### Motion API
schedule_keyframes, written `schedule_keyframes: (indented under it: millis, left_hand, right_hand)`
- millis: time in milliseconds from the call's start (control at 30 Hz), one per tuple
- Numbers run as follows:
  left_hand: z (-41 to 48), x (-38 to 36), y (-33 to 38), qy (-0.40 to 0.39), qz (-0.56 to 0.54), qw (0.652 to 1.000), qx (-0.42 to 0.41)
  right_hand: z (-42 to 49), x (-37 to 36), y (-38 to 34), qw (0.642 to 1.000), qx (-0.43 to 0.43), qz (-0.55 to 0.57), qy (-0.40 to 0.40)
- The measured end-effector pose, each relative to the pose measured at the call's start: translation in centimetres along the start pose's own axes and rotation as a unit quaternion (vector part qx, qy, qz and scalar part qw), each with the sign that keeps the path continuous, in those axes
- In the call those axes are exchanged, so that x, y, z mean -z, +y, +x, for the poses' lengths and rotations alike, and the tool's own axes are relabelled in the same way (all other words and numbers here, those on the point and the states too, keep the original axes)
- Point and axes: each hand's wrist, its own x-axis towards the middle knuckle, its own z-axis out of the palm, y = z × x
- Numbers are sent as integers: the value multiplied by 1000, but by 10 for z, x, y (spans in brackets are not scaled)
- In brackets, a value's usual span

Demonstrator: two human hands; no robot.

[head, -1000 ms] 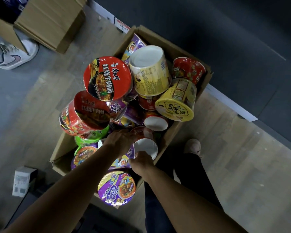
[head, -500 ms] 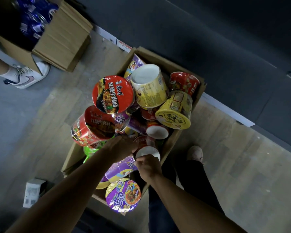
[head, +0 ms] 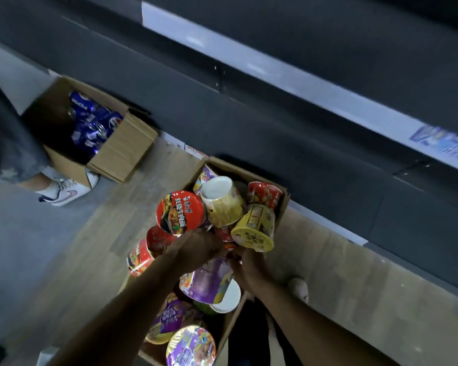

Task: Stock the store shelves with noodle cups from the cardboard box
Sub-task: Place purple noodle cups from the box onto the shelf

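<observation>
An open cardboard box (head: pixel 282 204) on the floor is piled with noodle cups. A red-lidded cup (head: pixel 180 212) and two yellow cups (head: pixel 254 228) lie on top, and another purple cup (head: pixel 191 347) sits at the near end. My left hand (head: pixel 196 249) curls over the upper end of a tilted purple noodle cup (head: pixel 209 281), whose white base points down to the right. My right hand (head: pixel 251 265) is beside it, fingers curled on a small red noodle cup (head: pixel 232 253) that is mostly hidden between my hands.
Dark store shelves (head: pixel 302 133) with white price strips run diagonally behind the box. A second cardboard box of blue cans (head: pixel 95 125) stands at the left. Another person's leg and white sneaker (head: pixel 66 191) are next to it. My own shoe (head: pixel 299 289) is right of the box.
The view has tilted up toward the shelves. My hands have moved deeper into the pile, and the purple cup now sits tilted under them with its white base showing.
</observation>
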Motion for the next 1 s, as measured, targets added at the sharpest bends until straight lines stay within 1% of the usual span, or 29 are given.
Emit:
schedule_keyframes:
  millis: [67,133,200,300,367,600,767,833,933,1000]
  left_hand:
    - [4,28,17,24,17,1000,-9]
    - [9,50,33,52,6,998,-27]
    - [12,68,47,47,24,998,-21]
    - [16,99,67,50,34,998,-9]
    - [19,117,79,54,20,998,-7]
    - [20,186,128,103,50,993,-32]
    - [15,226,156,127,28,990,-49]
    - [13,240,168,136,3,989,-60]
    - [10,260,182,158,-23,985,-68]
    - [9,274,192,178,-41,981,-66]
  right_hand:
    - [-6,21,-12,1000,-2,18,4]
    - [-12,43,-23,999,29,37,-4]
    - [-19,65,-32,997,67,42,-4]
    - [-32,100,-46,994,98,55,-5]
    - [-40,123,-56,992,107,66,0]
    - [-62,187,-87,994,99,51,22]
    - [-82,230,-108,991,111,67,42]
    - [-91,246,-115,989,114,77,47]
    - [-107,270,-128,986,120,91,69]
    - [-120,287,-140,983,139,82,84]
